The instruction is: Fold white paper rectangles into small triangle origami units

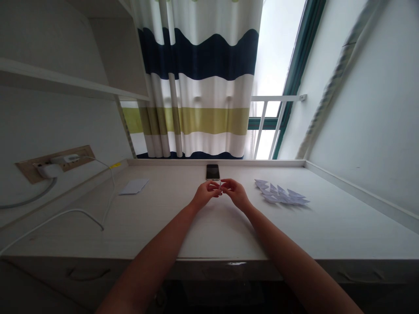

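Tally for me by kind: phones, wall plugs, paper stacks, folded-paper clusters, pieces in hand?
Phone: 1
Plugs: 2
Paper stack: 1
Folded-paper cluster: 1 (overlapping pieces, not counted singly)
Held piece: 1
Total: 6

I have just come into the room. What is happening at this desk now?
A person's left hand and right hand meet over the desk, holding a small pale piece, probably paper, between them. A phone lies just beyond the hands. Flat white paper lies to the left, and a group of folded, pointed paper pieces to the right.
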A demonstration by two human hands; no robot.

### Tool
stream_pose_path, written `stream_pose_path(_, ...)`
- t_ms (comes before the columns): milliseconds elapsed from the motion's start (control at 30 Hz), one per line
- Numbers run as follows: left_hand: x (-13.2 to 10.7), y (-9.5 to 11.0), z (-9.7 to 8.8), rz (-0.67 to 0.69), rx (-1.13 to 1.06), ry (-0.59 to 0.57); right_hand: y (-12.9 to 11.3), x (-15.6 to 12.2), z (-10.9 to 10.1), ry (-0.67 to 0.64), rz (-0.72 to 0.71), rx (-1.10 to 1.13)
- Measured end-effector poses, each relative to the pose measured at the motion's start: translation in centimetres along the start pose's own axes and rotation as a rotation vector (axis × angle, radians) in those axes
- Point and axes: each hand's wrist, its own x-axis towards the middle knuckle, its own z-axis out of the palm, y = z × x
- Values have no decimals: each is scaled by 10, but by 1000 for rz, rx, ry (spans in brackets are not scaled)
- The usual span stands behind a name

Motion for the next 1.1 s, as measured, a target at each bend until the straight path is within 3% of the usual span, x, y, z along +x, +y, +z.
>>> stream_pose_path(600,-1,4,1,-60,-148,65,6,1,-1,-19,-27,-33)
stream_pose_path(900,4,-3,-4,-121,-347,63,-1,0,-2,9,-148,-215)
stream_pose_path(1100,3,-3,-3,-137,-351,77,3,-1,-2,-42,-170,-208)
